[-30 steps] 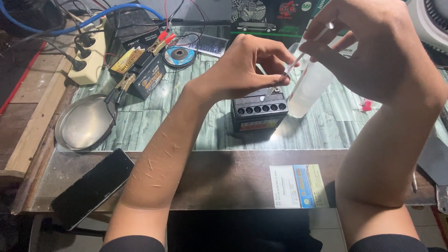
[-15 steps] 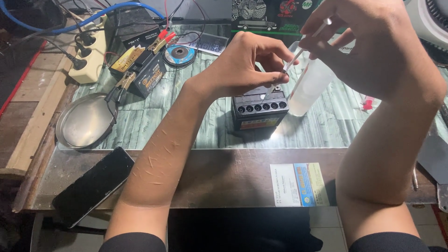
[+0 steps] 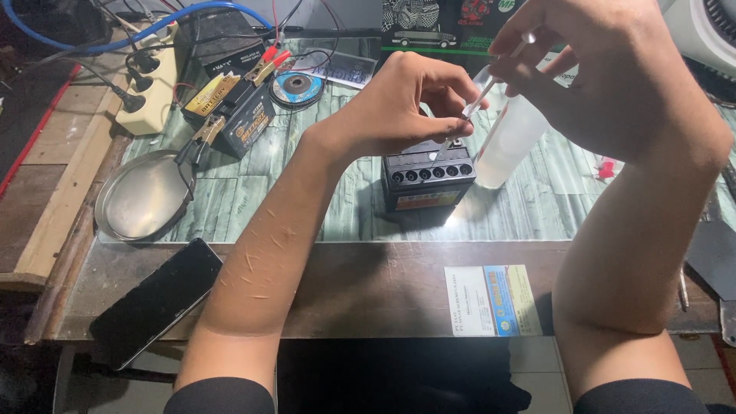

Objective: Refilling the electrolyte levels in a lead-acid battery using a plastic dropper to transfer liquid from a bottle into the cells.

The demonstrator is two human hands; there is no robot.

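Two hands meet above a small black battery (image 3: 426,178) at the middle of the counter (image 3: 368,284). The left hand (image 3: 399,107) pinches a thin clear tube (image 3: 468,115) between thumb and fingers, its lower end over the battery's row of holes. The right hand (image 3: 606,69), at upper right, is closed on the tube's upper part by a clear plastic bottle (image 3: 510,142). A round metal plate (image 3: 144,195) and a dark phone (image 3: 157,300) lie at left.

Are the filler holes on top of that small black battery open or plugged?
Open: the black battery shows a row of dark uncovered holes along its top, and the left hand guides a thin clear tube down towards them.
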